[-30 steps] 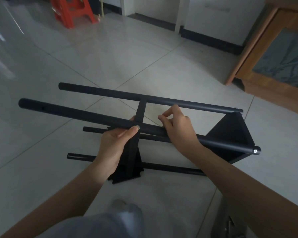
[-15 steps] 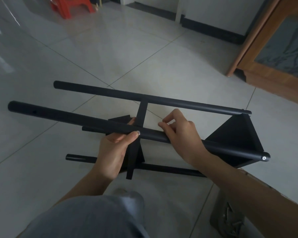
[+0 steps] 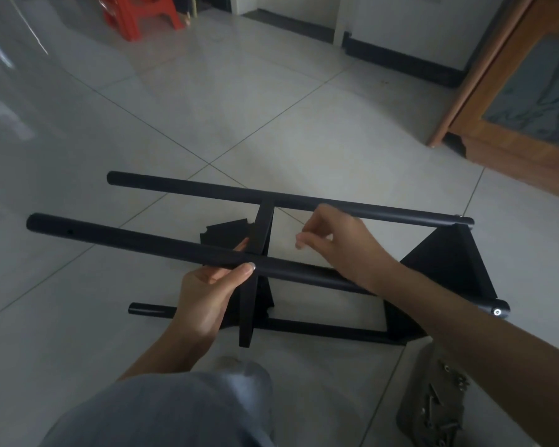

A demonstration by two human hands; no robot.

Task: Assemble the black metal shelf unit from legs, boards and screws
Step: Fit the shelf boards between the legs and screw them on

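Note:
The black shelf unit lies on its side on the tiled floor. Its near upper leg [image 3: 126, 243] and far upper leg [image 3: 191, 188] run left to right, and a lower leg [image 3: 149, 309] rests on the floor. An end board [image 3: 449, 262] joins the legs at the right. A middle board [image 3: 262, 227] stands crosswise between them. My left hand [image 3: 207, 298] grips the near leg where the middle board meets it. My right hand [image 3: 339, 243] hovers between the two upper legs with fingertips and thumb drawn together; whether a screw is pinched there is not visible.
A grey bag of screws [image 3: 433, 404] lies on the floor at the lower right. A wooden cabinet [image 3: 513, 91] stands at the right and a red stool [image 3: 136, 11] at the far left. My grey-trousered knee [image 3: 175, 411] fills the bottom.
My right hand has lifted off the near leg and moved up between the two upper legs. The middle board has tilted. My left hand keeps its hold.

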